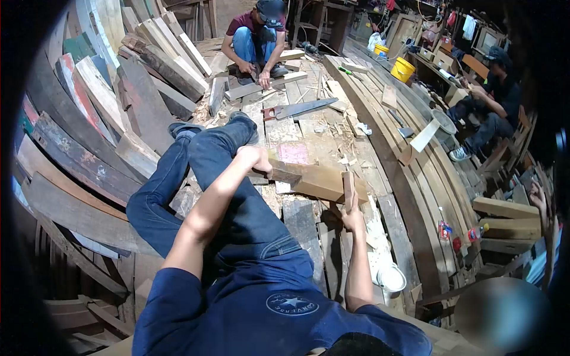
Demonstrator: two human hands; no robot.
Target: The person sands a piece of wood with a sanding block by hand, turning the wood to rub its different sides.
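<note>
Hands (255, 159) on timber (320, 181) and wooden block (348, 187)

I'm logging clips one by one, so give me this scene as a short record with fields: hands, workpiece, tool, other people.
Left hand: at the block's left end; grip unclear
Right hand: holding a wooden piece at the right end
Workpiece: wood block
Tool: saw, lying beyond
Others: crouching person ahead; seated person, right
</note>
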